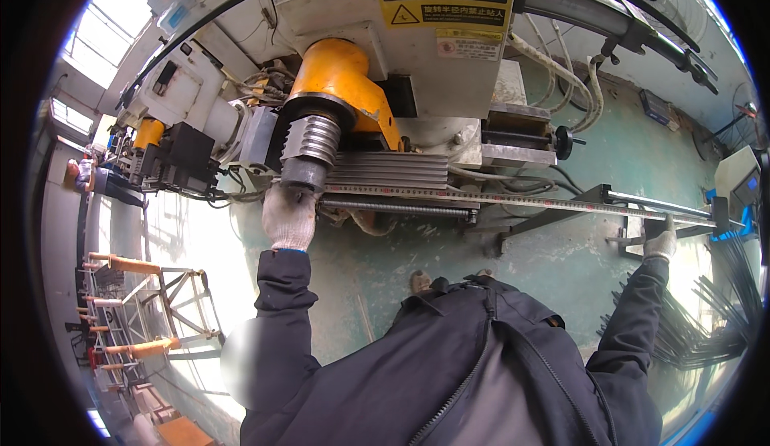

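I see left hand gripping tape measure at bender head — right hand closed on its far end, stretched taut.

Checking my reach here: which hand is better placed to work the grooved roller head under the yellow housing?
Left. The left hand already rests just below the grooved roller head, while the right hand is stretched far out at the long rail's end.

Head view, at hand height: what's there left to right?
Orange-padded metal racks → gloved left hand on the dark machine head under the yellow housing → threaded rod → measuring rail → gloved right hand → bundle of dark rods.
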A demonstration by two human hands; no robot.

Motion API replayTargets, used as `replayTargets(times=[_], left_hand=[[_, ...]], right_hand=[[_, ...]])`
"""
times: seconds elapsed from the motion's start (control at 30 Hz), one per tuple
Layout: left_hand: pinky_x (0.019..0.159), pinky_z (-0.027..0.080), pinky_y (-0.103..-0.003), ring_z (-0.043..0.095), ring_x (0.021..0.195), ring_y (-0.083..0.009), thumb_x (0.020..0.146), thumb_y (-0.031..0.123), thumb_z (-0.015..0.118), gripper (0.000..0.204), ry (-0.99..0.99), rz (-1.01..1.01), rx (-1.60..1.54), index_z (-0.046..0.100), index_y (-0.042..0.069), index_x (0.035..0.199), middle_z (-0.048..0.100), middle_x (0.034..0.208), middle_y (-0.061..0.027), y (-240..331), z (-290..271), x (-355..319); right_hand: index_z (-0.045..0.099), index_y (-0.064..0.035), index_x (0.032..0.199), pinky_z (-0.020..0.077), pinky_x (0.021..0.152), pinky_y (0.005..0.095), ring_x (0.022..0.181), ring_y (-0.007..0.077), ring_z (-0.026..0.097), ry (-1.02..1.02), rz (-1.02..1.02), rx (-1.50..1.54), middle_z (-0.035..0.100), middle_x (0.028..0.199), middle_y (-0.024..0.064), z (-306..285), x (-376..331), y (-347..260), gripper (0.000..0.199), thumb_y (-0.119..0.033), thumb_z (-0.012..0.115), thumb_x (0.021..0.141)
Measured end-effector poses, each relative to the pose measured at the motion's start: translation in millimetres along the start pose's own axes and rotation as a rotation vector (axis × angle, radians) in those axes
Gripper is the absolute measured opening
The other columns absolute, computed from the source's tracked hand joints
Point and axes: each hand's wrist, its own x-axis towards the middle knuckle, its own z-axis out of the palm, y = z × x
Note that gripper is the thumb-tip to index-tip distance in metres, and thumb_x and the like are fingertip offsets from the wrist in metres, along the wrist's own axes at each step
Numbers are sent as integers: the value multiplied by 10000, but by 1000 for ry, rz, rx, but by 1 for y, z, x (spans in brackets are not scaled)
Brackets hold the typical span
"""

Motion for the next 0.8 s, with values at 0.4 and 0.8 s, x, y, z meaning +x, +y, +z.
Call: replayTargets(times=[0.4,0.8], left_hand=[[923,613,-575,774,1060,-486,886,362,985,468,11,11,-68,796,25,1151,814,1097,-233,-6,6,1],[945,608,-550,791,1075,-470,900,389,985,489,-3,14,-90,831,31,1195,840,1108,-233,-10,8,3]], right_hand=[[775,-32,1469,660,1087,491,1241,335,811,37,-12,-9,837,1380,151,7,-6,-2,394,-309,667,1211],[802,4,1410,652,1145,518,1220,364,834,45,13,-1,856,1360,189,7,-4,-3,436,-350,640,1213]])
